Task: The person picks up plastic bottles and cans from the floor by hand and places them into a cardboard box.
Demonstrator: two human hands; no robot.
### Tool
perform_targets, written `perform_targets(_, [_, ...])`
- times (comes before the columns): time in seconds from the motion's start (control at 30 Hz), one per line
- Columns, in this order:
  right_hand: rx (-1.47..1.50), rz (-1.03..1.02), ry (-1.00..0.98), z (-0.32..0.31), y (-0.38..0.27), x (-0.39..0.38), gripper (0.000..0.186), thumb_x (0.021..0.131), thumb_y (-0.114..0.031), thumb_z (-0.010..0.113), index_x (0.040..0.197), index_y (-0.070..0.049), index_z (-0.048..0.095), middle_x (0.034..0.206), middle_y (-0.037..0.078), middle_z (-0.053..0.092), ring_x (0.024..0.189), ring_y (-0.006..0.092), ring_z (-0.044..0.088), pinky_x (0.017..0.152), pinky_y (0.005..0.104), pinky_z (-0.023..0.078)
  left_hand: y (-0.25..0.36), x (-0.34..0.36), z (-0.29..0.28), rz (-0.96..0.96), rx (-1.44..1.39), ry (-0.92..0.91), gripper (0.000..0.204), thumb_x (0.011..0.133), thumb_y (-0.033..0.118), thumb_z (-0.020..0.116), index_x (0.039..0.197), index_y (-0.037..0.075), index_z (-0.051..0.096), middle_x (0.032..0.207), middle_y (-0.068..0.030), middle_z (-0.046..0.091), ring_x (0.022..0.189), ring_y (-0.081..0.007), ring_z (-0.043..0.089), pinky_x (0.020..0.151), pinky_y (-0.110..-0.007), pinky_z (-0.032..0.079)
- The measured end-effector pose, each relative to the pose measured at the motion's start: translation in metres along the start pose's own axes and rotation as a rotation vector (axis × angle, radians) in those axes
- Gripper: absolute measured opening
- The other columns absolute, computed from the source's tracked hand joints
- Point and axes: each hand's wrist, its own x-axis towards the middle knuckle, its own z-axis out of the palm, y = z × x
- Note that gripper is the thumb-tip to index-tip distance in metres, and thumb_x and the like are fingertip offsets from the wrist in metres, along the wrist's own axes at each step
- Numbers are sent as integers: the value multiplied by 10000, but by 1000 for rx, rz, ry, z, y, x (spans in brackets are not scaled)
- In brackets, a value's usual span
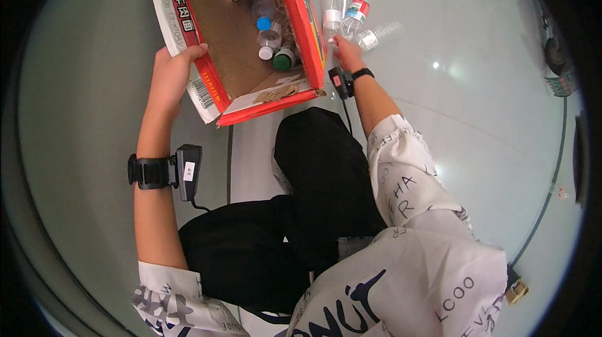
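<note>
My left hand (170,80) is closed on the left edge of a tilted cardboard box (219,36), the thumb over its red and white rim. Inside the box lie several clear plastic bottles (269,39), with white, blue and green caps. Outside its right wall, my right hand (349,54) reaches down to the floor, fingers closed at the lower end of a clear plastic bottle (331,18). Right beside that one are a bottle with a red and blue label (357,10) and a bottle with a white label (369,39). My fingers partly hide the bottle ends.
Pale glossy tiles make up the floor (464,130). A grey-green surface (81,117) runs along the left. My legs in black trousers (320,167) are just below the box. Dark objects (555,54) stand at the far right, and a small brown box (517,292) at the lower right.
</note>
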Motion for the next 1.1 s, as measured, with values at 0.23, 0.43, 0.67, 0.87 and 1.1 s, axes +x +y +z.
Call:
perform_targets(0.23, [474, 20, -327, -82, -1, -52, 213, 783, -155, 658, 947, -46, 576, 934, 32, 539, 871, 151, 522, 718, 323, 483, -12, 7, -2, 28, 14, -31, 363, 770, 169, 601, 1051, -57, 554, 959, -139, 620, 849, -203, 590, 788, -316, 447])
perform_targets(0.43, [351, 50, -325, -147, 45, -87, 271, 817, -170, 633, 1020, -25, 527, 973, 56, 478, 909, 176, 501, 799, 344, 496, -7, 6, -3, -1, 22, -13, 321, 760, 153, 600, 1009, -50, 583, 916, -128, 626, 817, -198, 589, 759, -307, 447])
perform_targets(0.67, [-352, -528, 262, -116, 38, -83, 421, 721, -353, 695, 951, -2, 660, 1017, 210, 564, 801, 288, 568, 699, 361, 485, -12, 15, -2, 27, -1, -19, 329, 766, 161, 606, 1011, -56, 581, 928, -127, 629, 807, -192, 588, 752, -308, 447])
perform_targets(0.87, [-671, -1082, 470, -58, -16, -62, 497, 695, -442, 696, 1000, -50, 660, 1140, 275, 482, 1002, 398, 496, 800, 436, 461, -10, 13, 2, 39, 13, -4, 336, 768, 163, 608, 1014, -64, 581, 933, -135, 632, 831, -192, 594, 775, -303, 445])
perform_targets(1.1, [-860, -870, 326, -41, 21, -42, 403, 712, -408, 687, 1006, -134, 657, 1273, 219, 393, 1014, 418, 499, 841, 449, 463, -14, 13, 2, 70, -38, -12, 321, 771, 159, 611, 1007, -59, 587, 913, -141, 635, 797, -190, 602, 754, -310, 458])
